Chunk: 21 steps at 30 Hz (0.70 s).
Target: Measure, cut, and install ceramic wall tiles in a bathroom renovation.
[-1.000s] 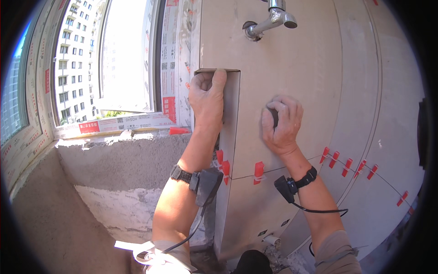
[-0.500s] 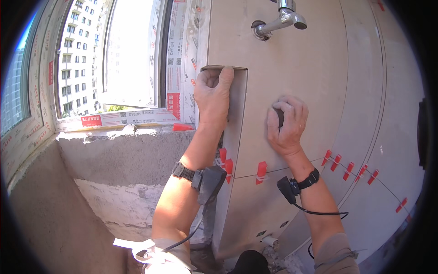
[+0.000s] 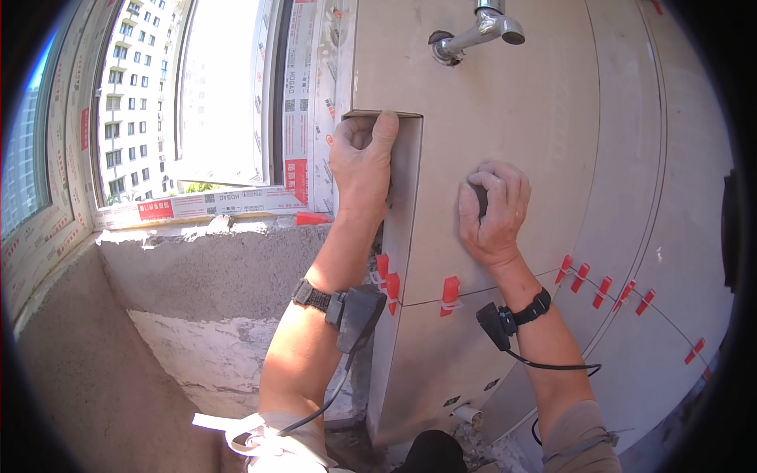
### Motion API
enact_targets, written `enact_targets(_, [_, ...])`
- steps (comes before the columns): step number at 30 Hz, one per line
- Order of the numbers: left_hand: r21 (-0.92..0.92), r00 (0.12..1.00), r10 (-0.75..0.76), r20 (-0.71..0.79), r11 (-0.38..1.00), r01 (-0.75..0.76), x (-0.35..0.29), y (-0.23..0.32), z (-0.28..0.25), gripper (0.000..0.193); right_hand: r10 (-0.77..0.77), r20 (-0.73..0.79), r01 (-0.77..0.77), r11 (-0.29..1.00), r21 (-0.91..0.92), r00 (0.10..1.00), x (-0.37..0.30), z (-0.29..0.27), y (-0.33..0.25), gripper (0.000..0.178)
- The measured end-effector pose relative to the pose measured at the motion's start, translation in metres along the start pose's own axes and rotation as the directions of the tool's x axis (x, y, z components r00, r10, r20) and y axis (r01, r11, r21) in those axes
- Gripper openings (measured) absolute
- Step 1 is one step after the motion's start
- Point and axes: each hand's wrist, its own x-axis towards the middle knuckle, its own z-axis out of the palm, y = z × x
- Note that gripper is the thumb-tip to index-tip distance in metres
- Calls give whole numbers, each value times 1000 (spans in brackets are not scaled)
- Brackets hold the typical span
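Beige wall tile (image 3: 489,94) covers the wall in front of me, with a corner cut out beside the window. At that notch, my left hand (image 3: 363,158) is closed, fingers curled and thumb up against the thin tile edge (image 3: 406,115). A narrow tile face (image 3: 406,173) runs down inside the notch, right of the hand. My right hand (image 3: 501,209) rests against the big tile's face, fingers bent and thumb opposite. Between thumb and fingers is a dark patch; I cannot tell whether it is an object or shadow.
A chrome tap (image 3: 481,33) sticks out above my hands. Red wedges (image 3: 450,295) in white clips sit along the tile joints. An open window (image 3: 229,94) is at left, over a rough concrete ledge (image 3: 197,256). A pipe end (image 3: 467,413) protrudes low down.
The whole view has shifted slightly, with the scene a little farther left and up. Both hands keep their places on the tile.
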Motion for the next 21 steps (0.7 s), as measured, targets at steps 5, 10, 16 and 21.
enact_targets(5, [4,1000,-7,5,1000,7,0,0,0,56,-5,-5,5,1000,3,1000,1,-1,0,16])
enact_targets(10, [8,1000,-7,-5,1000,7,1,0,0,54,-3,-3,3,1000,3,1000,0,0,-1,16])
enact_targets(16, [12,1000,-17,-18,1000,17,-1,1,2,51,3,-10,-3,1000,7,1000,1,1,-1,16])
enact_targets(21, [-38,996,86,-12,996,-86,-9,-10,1,53,2,-23,-2,1000,7,1000,1,-2,-1,16])
